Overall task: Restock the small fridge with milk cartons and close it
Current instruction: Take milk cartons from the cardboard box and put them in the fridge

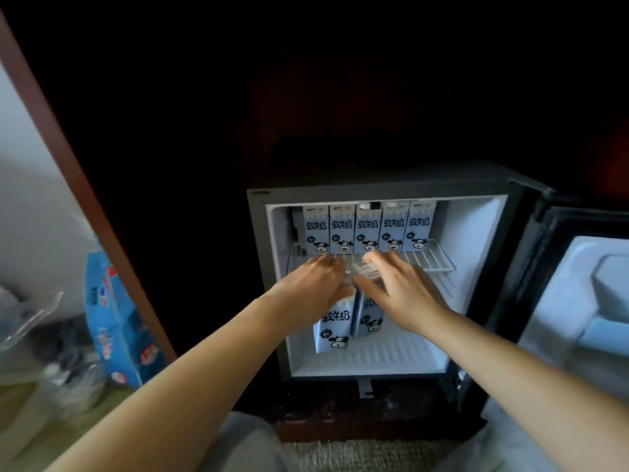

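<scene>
Five upper cartons (368, 229) line the wire shelf (433, 261). Two lower cartons (334, 327) stand on the fridge (259, 267) floor, with the left hand (316, 281) and right hand (400, 291) each gripping one top.

Five cartons (369, 228) in a row on wire shelf (434, 258), two cartons (335, 332) below on fridge floor (391, 352), door (585, 294) at right

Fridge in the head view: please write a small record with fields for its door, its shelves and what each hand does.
fridge: small, open
door: swung out to the right
wire shelf: five milk cartons upright in one row
bottom compartment: left lower carton and right lower carton, side by side
left hand: grips top of left lower carton
right hand: holds top of right lower carton
floor at left: blue box
</scene>
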Available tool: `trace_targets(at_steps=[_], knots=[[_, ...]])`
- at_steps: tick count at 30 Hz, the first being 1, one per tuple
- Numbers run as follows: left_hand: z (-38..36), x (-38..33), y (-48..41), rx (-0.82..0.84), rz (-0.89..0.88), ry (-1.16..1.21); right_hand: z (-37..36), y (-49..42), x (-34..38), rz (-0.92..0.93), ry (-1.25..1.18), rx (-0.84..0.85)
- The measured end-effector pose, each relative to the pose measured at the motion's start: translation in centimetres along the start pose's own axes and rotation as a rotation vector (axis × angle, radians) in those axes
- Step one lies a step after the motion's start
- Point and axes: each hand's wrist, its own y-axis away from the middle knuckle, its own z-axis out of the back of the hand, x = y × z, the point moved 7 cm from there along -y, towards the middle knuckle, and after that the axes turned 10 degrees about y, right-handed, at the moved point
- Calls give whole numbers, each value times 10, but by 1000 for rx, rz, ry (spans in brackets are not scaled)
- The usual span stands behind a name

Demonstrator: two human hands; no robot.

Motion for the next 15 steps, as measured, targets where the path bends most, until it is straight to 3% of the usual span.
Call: trace_targets(at_steps=[7,15], knots=[[-63,39,-31,111,130,6,-65,-15,-34,-11,118,297],[-135,86,-55,268,219,-44,-133,-32,-56,-71,74,436]])
